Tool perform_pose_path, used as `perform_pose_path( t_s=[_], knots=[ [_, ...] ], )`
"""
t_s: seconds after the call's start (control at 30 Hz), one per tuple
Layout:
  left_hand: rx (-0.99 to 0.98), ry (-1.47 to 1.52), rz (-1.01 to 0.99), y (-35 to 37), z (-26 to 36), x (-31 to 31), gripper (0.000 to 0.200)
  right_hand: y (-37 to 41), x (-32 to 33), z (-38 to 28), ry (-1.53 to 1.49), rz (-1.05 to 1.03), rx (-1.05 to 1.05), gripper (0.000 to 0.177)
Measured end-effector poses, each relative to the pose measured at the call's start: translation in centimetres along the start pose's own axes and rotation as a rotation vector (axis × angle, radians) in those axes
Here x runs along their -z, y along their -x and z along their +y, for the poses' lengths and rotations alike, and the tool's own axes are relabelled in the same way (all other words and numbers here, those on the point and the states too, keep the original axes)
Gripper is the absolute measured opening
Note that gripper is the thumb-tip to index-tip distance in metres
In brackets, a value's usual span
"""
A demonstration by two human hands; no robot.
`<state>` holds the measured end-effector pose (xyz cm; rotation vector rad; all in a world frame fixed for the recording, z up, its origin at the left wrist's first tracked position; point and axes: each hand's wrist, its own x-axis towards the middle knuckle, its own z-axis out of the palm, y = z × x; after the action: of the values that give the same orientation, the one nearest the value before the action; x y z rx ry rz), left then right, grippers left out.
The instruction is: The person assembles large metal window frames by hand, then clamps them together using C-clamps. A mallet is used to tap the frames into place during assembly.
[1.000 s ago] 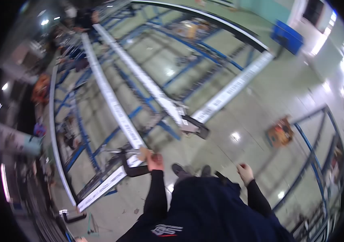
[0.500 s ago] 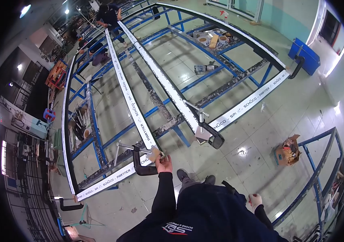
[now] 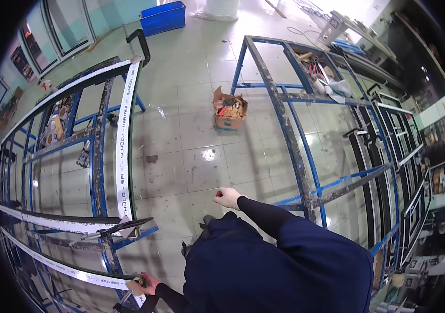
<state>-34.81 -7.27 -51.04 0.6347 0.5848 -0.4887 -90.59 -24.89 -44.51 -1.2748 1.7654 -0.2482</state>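
Note:
My left hand (image 3: 151, 285) is at the lower left, its fingers closed on a small tan block (image 3: 139, 281) at the end of a white-taped frame bar (image 3: 92, 277). Part of a dark clamp (image 3: 148, 304) shows just below this hand. Out in front of my body, my right hand (image 3: 227, 198) hangs over the floor with its fingers curled in; whether anything is inside them is hidden. Above my left hand, another clamp (image 3: 128, 227) grips the corner of a second taped bar (image 3: 71, 225).
A long taped bar (image 3: 124, 141) runs away on the left, with a clamp (image 3: 141, 46) at its far corner. An open cardboard box (image 3: 230, 124) of scraps stands on the tiles. To the right is a blue metal rack (image 3: 290, 130). A blue bin (image 3: 163, 20) sits at the back.
My view has swung to the right, bringing the cardboard box and rack to the middle. My right arm has come forward. The left hand stays at the bar's end.

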Motion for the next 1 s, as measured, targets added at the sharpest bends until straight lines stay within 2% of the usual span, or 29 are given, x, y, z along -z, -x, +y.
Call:
perform_pose_path(
  t_s=[0.07,0.17,0.23,0.4,0.53,0.57,0.6,0.63,0.73,0.8,0.9,0.97,1.0],
  knots=[
    [0.0,0.002,0.021,1.0,-0.7,0.1,0.055,0.7,-0.1,3.3,0.065,-0.036,-0.093,0.043],
    [0.026,0.013,0.158,1.2,-0.3,0.3,0.049,2.9,0.8,8.3,0.159,-0.092,-0.238,0.046],
    [0.051,-0.035,0.14,1.0,-0.4,0.6,0.043,3.8,1.2,11.4,0.217,-0.059,-0.325,0.046],
    [0.161,-0.073,0.172,4.3,-1.0,-1.0,0.048,5.1,3.6,11.6,0.175,-0.01,-0.429,0.047],
    [0.296,-0.305,-0.019,3.6,-0.2,0.3,0.048,3.3,3.5,8.2,0.187,-0.005,-0.346,0.049],
    [0.42,-0.392,-0.286,3.8,0.3,1.1,0.044,3.6,3.5,6.6,0.096,0.025,-0.297,0.048],
    [0.479,-0.475,-0.303,3.8,-0.1,1.3,0.042,4.0,3.9,4.5,0.014,0.061,-0.247,0.047],
    [0.538,-0.552,-0.323,3.6,-1.2,1.2,0.04,4.0,4.6,2.7,-0.064,0.1,-0.19,0.046],
    [0.782,-0.941,-0.41,0.4,-4.7,4.3,0.039,5.2,5.6,-0.3,-0.198,0.293,0.042,0.027],
    [0.831,-1.215,-0.412,1.1,-8.0,4.5,0.04,5.9,7.8,-0.8,-0.241,0.345,0.014,0.026],
    [0.753,-1.404,-0.116,3.6,-15.8,2.2,0.04,5.7,11.1,1.0,-0.392,0.439,-0.097,0.03],
    [0.744,-1.581,-0.364,5.8,-21.0,0.6,0.041,5.7,14.3,2.4,-0.554,0.459,-0.223,0.033],
    [0.808,-1.648,-0.499,6.1,-24.0,-0.4,0.04,4.7,15.0,4.9,-0.612,0.501,-0.231,0.029]
  ],
)
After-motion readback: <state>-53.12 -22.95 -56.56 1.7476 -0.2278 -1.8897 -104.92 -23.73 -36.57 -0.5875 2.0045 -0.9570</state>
